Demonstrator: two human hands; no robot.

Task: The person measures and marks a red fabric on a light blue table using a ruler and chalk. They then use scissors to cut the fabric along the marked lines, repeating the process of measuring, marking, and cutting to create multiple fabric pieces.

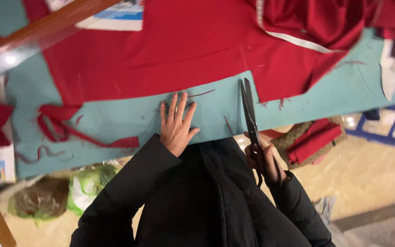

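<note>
- Evidently, a cutting step is in hand: scissors [249,110] are gripped by the right hand [264,160], fingers closed through the handles, blades nearly shut and pointing away from the body.
- The blade tips are seen right at the cut edge of the red cloth [184,45], which is spread over the far half of the teal surface [115,121].
- The left hand [175,126] is laid flat and empty on the bare surface, fingers spread slightly, just short of the cloth edge.
- A next cut, it is judged, would call for the blades to be opened and lined up on the edge while the cloth is pinned flat.
- Both forearms are extended forward in black sleeves; red scraps [69,130] are left lying to the left.
</note>
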